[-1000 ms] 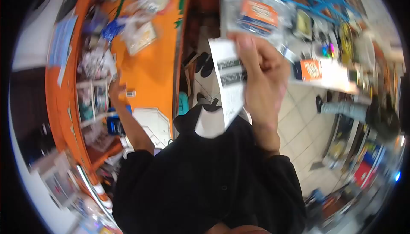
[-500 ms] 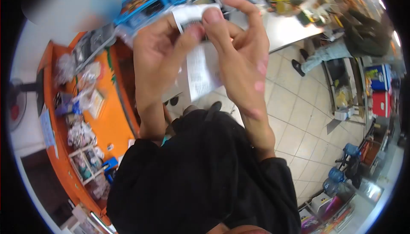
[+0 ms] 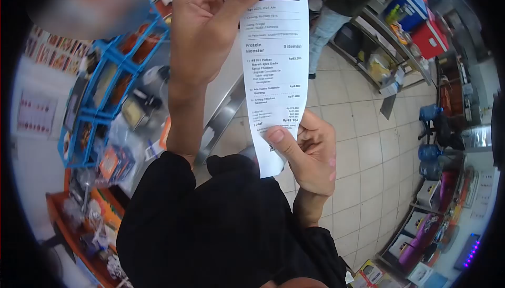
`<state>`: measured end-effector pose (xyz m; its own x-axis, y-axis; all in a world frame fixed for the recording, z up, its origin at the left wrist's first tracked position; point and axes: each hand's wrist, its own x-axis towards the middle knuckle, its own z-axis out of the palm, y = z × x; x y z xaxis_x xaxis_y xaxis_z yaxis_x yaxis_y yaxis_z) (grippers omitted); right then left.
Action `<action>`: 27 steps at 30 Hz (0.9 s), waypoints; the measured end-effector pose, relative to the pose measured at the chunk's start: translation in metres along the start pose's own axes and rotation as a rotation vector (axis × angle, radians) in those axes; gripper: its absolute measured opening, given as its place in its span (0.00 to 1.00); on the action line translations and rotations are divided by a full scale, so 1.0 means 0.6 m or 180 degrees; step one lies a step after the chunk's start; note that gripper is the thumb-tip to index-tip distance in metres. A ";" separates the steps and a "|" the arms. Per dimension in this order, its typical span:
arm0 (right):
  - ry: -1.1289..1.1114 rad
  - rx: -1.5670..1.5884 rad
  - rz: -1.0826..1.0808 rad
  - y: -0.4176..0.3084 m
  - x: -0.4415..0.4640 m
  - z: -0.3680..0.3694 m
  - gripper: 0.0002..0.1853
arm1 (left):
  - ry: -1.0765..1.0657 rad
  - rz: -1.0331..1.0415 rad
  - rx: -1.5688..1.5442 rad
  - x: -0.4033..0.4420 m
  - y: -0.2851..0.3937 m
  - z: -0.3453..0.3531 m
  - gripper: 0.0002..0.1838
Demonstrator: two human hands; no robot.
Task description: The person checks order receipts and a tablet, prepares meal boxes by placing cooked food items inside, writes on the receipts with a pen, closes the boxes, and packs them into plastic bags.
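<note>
A long white printed receipt (image 3: 273, 78) hangs stretched out in front of me, its text facing my eyes. Its top end is pinched by my left hand (image 3: 210, 30), the thumb lying across a dark printed band. Lower down, my right hand (image 3: 313, 154) grips the paper near its bottom end, thumb on the front and fingers behind. Part of a small square code shows beside the right thumb. Lines of items and prices run down the middle of the strip.
Blue open-front bins (image 3: 113, 83) stand at the left, by a metal counter edge (image 3: 223, 112). Another person (image 3: 336, 4) stands beyond the receipt. At the right are a red cooler box (image 3: 428, 36), a blue cooler box (image 3: 405, 9) and water jugs (image 3: 428, 152). Tiled floor (image 3: 357, 125) lies between.
The receipt has gone from bunched between both hands to pulled out lengthwise. My right hand has slid down to its lower end. My view has turned, bringing the blue bins to the left.
</note>
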<state>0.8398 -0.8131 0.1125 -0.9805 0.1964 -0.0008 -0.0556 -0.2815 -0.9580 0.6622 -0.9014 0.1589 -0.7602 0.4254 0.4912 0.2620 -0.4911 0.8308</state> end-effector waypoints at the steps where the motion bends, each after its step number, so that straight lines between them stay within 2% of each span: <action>1: 0.0076 0.0047 -0.0014 -0.014 0.020 -0.036 0.15 | 0.0002 0.0041 -0.0056 0.032 -0.025 0.040 0.21; 2: 0.0159 0.0085 -0.0025 -0.031 0.039 -0.072 0.15 | 0.0003 0.0082 -0.0112 0.065 -0.050 0.079 0.22; 4: 0.0343 0.0118 -0.0111 -0.069 0.077 -0.146 0.15 | 0.0082 0.0463 -0.0218 0.127 -0.096 0.163 0.17; 7: 0.0709 0.0165 -0.0173 -0.119 0.108 -0.254 0.14 | -0.0452 0.0412 -0.0651 0.221 -0.168 0.255 0.18; 14: 0.1333 0.0274 -0.0542 -0.223 0.149 -0.526 0.14 | -0.0822 0.0448 -0.0769 0.376 -0.314 0.530 0.13; 18: 0.1232 0.0364 -0.0901 -0.252 0.167 -0.717 0.14 | -0.0881 0.0431 -0.0781 0.441 -0.414 0.680 0.13; 20: 0.1073 0.0435 -0.0802 -0.280 0.173 -0.805 0.15 | -0.0815 0.0827 -0.0680 0.481 -0.481 0.745 0.10; 23: 0.0852 0.0299 -0.0683 -0.325 0.195 -0.927 0.16 | -0.0798 0.0570 -0.0928 0.524 -0.525 0.844 0.10; 27: 0.0877 0.0368 -0.0623 -0.380 0.244 -1.039 0.17 | -0.0627 0.0747 -0.0787 0.591 -0.559 0.950 0.09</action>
<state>0.8263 -0.1344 0.1519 -0.8624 0.4987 0.0870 -0.2736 -0.3148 -0.9089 0.6438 -0.1524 0.2037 -0.5617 0.4056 0.7210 0.2456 -0.7505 0.6136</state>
